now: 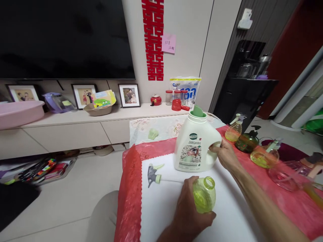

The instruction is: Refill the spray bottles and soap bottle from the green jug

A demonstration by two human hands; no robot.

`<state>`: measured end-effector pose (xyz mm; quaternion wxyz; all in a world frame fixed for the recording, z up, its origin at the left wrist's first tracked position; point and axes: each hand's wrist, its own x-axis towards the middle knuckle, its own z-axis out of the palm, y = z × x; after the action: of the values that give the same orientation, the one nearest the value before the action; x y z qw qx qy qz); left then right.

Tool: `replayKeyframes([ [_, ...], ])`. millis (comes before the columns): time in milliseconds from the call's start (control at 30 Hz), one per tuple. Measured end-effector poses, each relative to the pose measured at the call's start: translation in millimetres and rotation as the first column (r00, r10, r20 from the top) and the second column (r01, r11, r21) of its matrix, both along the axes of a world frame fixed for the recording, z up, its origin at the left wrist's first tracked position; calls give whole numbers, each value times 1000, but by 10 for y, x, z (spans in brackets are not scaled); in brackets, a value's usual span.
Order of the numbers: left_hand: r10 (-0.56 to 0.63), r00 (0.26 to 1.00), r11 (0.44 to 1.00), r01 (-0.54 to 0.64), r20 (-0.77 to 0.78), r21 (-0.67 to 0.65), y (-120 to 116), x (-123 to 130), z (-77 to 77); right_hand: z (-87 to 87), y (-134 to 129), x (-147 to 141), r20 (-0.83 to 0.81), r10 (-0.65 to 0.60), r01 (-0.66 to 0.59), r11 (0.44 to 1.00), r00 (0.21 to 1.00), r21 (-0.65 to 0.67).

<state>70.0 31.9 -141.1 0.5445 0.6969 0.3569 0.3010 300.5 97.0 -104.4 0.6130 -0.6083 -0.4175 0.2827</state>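
My left hand (188,208) is wrapped round a small yellow-green see-through spray bottle (205,196), its neck open and its body leaning a little over the white board (161,205). Just behind it is a large pale detergent jug (194,143) with a label on its front and a green spout at its uncapped mouth. The fingers of my right hand (224,153) are closed through the jug's side handle. A grey and green trigger spray head (153,176) with a thin tube lies on the board, left of the bottle. Farther back rests a light green cap (152,134).
Several pump and spray bottles (264,156) line the right side of the red plastic cover (130,198). Behind are a low cabinet (75,129) with picture frames (129,95), red-lidded jars (169,97) and a blue-white bag (186,87). A knee (103,215) shows at lower left.
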Motion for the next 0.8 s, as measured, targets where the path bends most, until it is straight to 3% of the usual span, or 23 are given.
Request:
replayKeyframes([
  [300, 7, 1000, 1000, -7, -24, -17, 9, 15, 10, 7, -257, 21, 128, -170, 176, 984, 977, -31],
  [533, 10, 1000, 996, -12, -26, -83, 16, 20, 101, -43, -441, 133, 267, -152, 181, 980, 951, -87],
  [700, 10, 1000, 999, -11, -30, -40, 30, 22, 99, 148, -753, 208, 356, -251, 267, 964, 900, 5],
  [800, -18, 998, 1000, 17, -55, -9, 30, 7, 83, 310, -989, 148, 448, -125, 119, 992, 885, 41],
])
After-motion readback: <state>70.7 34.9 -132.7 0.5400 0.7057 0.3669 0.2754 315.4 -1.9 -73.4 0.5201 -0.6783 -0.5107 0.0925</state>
